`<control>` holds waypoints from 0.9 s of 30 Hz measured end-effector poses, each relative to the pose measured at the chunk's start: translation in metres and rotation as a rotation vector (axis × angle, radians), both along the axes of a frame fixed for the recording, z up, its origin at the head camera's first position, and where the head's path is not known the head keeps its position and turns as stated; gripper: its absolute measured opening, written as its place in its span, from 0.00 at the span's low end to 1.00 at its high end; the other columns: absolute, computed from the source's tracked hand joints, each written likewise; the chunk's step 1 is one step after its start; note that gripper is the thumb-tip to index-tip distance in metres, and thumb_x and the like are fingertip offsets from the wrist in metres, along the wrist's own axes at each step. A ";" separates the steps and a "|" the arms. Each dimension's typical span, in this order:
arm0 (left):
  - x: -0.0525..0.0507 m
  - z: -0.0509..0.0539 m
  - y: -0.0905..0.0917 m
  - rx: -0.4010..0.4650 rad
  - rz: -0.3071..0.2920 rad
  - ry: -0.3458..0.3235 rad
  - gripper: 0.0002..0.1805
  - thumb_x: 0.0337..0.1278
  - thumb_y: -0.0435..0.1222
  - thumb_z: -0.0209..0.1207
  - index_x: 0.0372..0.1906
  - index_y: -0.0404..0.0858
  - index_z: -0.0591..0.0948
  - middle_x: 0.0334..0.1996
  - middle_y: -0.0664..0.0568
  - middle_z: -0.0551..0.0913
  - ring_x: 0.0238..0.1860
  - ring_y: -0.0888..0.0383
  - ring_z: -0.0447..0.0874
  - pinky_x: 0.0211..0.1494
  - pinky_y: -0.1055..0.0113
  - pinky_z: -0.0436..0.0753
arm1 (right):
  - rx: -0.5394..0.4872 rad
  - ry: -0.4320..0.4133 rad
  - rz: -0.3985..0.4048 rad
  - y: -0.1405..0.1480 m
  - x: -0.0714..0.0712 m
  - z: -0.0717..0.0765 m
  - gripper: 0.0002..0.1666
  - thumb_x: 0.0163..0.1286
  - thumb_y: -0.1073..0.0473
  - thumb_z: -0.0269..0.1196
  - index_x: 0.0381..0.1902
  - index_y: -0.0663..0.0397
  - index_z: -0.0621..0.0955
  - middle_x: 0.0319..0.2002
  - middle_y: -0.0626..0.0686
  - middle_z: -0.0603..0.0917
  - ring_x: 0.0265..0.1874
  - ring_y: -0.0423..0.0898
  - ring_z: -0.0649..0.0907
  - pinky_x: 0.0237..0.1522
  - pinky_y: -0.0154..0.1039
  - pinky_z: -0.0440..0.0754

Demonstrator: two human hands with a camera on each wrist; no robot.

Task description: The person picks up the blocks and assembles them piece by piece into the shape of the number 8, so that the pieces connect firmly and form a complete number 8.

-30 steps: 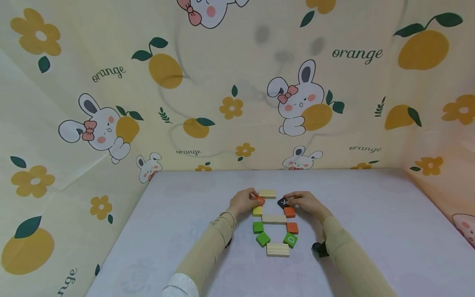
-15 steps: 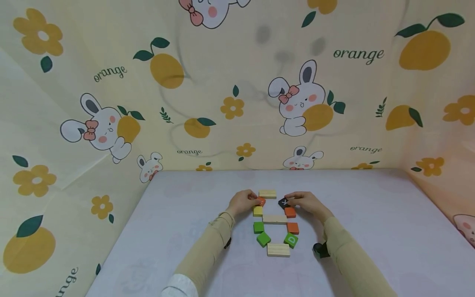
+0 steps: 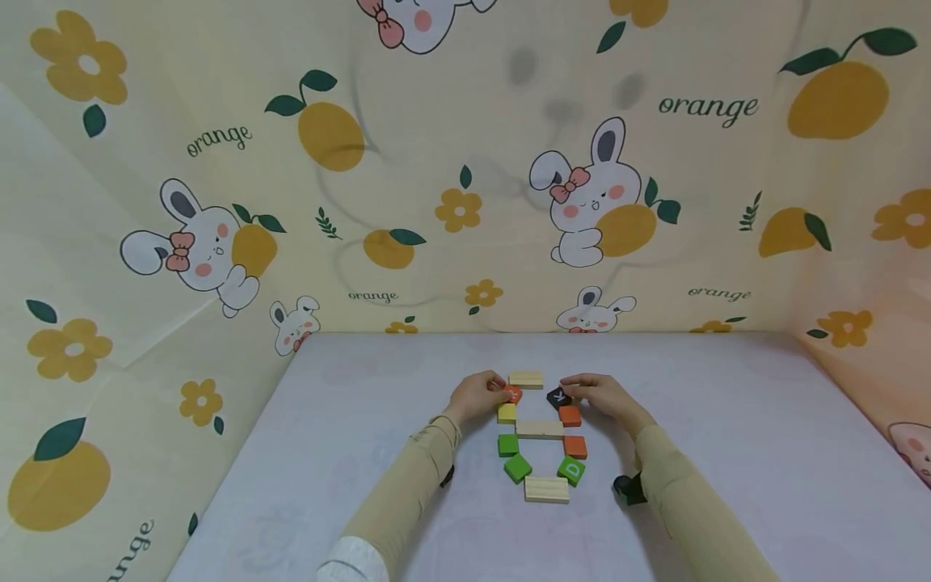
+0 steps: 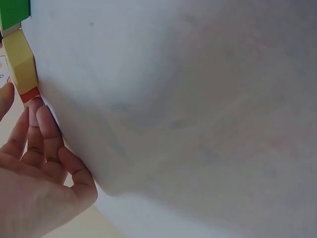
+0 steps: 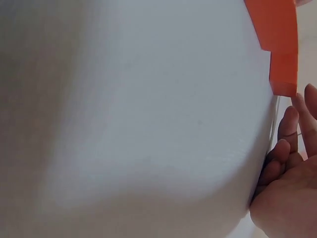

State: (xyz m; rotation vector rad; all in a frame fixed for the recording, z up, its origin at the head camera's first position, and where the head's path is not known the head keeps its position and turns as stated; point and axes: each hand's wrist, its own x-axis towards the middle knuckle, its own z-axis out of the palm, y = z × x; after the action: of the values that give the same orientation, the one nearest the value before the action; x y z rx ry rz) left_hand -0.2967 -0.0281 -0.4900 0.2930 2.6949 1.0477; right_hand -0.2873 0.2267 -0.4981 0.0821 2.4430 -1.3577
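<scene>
In the head view my left hand [image 3: 476,394] pinches a small orange block [image 3: 514,394] at the upper left of a block outline. Across from it, my right hand [image 3: 607,400] holds a black block [image 3: 557,396] with a white letter, set at a tilt, between thumb and fingers. A yellow block [image 3: 507,414] lies just below the left hand's block, and an orange-red block [image 3: 570,416] below the black one. The left wrist view shows fingertips against an orange-red edge [image 4: 30,94]; the black block is hidden in the right wrist view.
Wooden planks lie at the top [image 3: 525,380], middle [image 3: 540,430] and bottom [image 3: 547,490] of the outline. Green blocks [image 3: 518,468] and another orange-red block [image 3: 575,447] form its lower sides. A patterned cloth [image 3: 407,162] rises behind the white table [image 3: 349,453].
The black block has turned slightly under my right fingers, and the orange block shows a little more of its face by my left fingers. The other blocks stay in place.
</scene>
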 end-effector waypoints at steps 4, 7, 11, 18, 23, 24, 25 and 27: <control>-0.001 0.001 -0.002 -0.012 0.005 0.018 0.17 0.56 0.47 0.59 0.49 0.45 0.79 0.41 0.52 0.83 0.39 0.59 0.77 0.44 0.64 0.74 | 0.035 -0.006 0.020 -0.005 -0.004 0.006 0.24 0.68 0.48 0.54 0.58 0.52 0.76 0.49 0.54 0.79 0.50 0.50 0.73 0.57 0.51 0.69; -0.001 0.001 -0.002 -0.012 0.003 0.023 0.17 0.56 0.46 0.59 0.48 0.44 0.79 0.39 0.52 0.82 0.37 0.60 0.76 0.42 0.66 0.73 | 0.070 0.021 0.037 -0.010 -0.008 0.010 0.24 0.69 0.48 0.54 0.57 0.55 0.76 0.50 0.58 0.79 0.49 0.51 0.74 0.56 0.51 0.69; 0.000 0.002 0.000 0.000 -0.008 0.015 0.15 0.56 0.45 0.59 0.46 0.42 0.80 0.33 0.53 0.81 0.33 0.61 0.74 0.37 0.68 0.71 | 0.086 0.042 0.016 -0.019 -0.012 0.012 0.25 0.69 0.49 0.53 0.57 0.57 0.75 0.54 0.61 0.77 0.51 0.54 0.75 0.56 0.52 0.69; 0.003 0.003 0.001 -0.025 0.018 0.041 0.13 0.58 0.45 0.57 0.42 0.42 0.82 0.34 0.54 0.83 0.34 0.61 0.75 0.39 0.67 0.73 | 0.042 0.049 -0.021 -0.041 -0.021 0.009 0.25 0.69 0.47 0.53 0.59 0.53 0.75 0.61 0.62 0.72 0.55 0.56 0.74 0.55 0.50 0.71; 0.004 0.004 0.002 -0.029 0.031 0.034 0.12 0.58 0.45 0.57 0.40 0.42 0.82 0.34 0.54 0.83 0.34 0.61 0.76 0.39 0.68 0.72 | 0.076 0.105 -0.012 -0.052 -0.026 0.007 0.23 0.68 0.49 0.55 0.57 0.54 0.76 0.58 0.62 0.74 0.53 0.56 0.76 0.54 0.51 0.73; 0.003 0.004 0.002 -0.031 0.031 0.032 0.12 0.58 0.45 0.57 0.40 0.42 0.82 0.34 0.55 0.83 0.34 0.62 0.76 0.39 0.68 0.72 | 0.086 0.111 -0.007 -0.054 -0.026 0.006 0.23 0.68 0.50 0.55 0.57 0.54 0.76 0.58 0.63 0.74 0.53 0.57 0.76 0.54 0.51 0.72; 0.003 0.005 0.002 -0.033 0.031 0.029 0.12 0.58 0.45 0.57 0.40 0.43 0.82 0.33 0.55 0.83 0.33 0.62 0.76 0.38 0.69 0.72 | 0.099 0.110 -0.008 -0.055 -0.027 0.006 0.22 0.68 0.50 0.56 0.56 0.54 0.77 0.58 0.63 0.74 0.53 0.57 0.75 0.54 0.52 0.72; 0.003 0.005 0.002 -0.032 0.034 0.028 0.12 0.58 0.45 0.58 0.40 0.43 0.82 0.32 0.55 0.83 0.32 0.63 0.76 0.37 0.69 0.72 | 0.118 0.107 -0.016 -0.055 -0.027 0.006 0.21 0.67 0.50 0.57 0.54 0.53 0.78 0.58 0.62 0.75 0.53 0.57 0.74 0.54 0.52 0.72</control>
State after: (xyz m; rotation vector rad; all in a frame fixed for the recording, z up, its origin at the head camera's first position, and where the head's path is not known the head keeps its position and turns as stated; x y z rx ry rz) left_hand -0.2936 -0.0260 -0.4851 0.2587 2.7482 1.0157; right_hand -0.3144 0.1712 -0.4925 0.0592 2.6160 -1.2540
